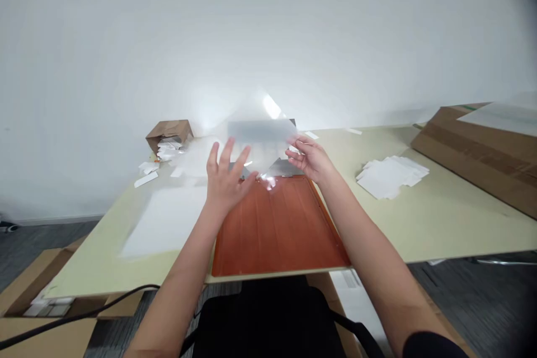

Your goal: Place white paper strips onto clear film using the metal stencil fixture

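Note:
A clear, glossy plastic sheet (pixel 262 131) is held up, tilted, over the far end of an orange-brown ridged board (pixel 277 229). My right hand (pixel 309 158) pinches the sheet's right edge between thumb and fingers. On the other side, my left hand (pixel 229 176) has its fingers spread at the sheet's lower left; whether it touches the plastic is unclear. Through the sheet a dark grey object (pixel 287 166) shows at the board's far edge, mostly covered. Left of the board lies a blurred white sheet (pixel 168 218).
A pile of white cards (pixel 392 176) lies on the table's right, near a large cardboard box (pixel 470 148). Far left, a small cardboard box (pixel 184 128) holds white paper pieces, with scraps (pixel 146 178) beside it. A black cable (pixel 104 306) crosses the lower left.

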`<action>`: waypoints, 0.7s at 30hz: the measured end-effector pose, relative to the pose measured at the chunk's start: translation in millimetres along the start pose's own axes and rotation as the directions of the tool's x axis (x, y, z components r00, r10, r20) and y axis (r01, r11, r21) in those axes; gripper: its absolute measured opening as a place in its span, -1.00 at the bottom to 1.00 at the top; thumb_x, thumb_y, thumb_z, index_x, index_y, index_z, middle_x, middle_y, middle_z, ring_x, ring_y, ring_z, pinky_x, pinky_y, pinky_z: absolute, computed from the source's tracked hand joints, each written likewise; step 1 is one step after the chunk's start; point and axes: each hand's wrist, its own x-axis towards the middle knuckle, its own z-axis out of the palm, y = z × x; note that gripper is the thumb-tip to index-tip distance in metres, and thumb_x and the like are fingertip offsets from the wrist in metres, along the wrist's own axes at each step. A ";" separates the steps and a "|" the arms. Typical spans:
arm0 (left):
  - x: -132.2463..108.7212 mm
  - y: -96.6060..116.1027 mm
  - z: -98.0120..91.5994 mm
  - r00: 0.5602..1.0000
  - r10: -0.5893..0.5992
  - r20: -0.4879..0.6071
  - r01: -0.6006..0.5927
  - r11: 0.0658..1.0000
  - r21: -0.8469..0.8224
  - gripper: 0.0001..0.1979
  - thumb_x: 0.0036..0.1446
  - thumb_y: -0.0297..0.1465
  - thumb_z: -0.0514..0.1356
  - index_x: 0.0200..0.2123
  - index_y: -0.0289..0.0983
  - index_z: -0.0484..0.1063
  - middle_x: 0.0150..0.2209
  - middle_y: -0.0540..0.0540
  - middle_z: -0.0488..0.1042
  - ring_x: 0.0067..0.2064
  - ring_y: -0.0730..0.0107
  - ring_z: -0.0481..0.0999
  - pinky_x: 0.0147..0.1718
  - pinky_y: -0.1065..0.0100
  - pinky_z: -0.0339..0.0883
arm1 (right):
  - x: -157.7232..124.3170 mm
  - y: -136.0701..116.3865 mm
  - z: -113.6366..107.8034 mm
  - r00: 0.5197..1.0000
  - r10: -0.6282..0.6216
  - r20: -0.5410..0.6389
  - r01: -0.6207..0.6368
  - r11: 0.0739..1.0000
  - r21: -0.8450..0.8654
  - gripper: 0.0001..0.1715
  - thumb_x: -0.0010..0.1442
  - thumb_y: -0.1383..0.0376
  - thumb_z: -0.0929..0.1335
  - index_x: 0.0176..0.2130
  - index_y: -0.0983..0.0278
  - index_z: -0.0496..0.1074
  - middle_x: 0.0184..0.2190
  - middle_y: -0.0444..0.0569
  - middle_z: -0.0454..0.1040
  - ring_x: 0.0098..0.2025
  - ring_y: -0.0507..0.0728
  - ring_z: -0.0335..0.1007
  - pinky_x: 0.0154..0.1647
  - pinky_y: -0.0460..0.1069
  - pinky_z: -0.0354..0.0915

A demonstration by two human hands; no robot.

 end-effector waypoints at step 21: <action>-26.0 -12.0 63.5 0.919 -0.242 0.311 0.374 0.783 -0.496 -0.75 0.29 -0.26 0.12 -0.09 -0.22 0.52 -0.18 -0.13 0.65 -0.17 0.25 0.65 -0.12 0.22 0.53 | 7.7 72.6 -18.1 0.792 -0.561 0.240 0.549 0.484 -0.681 -0.56 0.21 0.10 0.37 0.07 0.11 0.42 0.23 0.12 0.37 0.33 0.34 0.19 0.36 0.38 0.06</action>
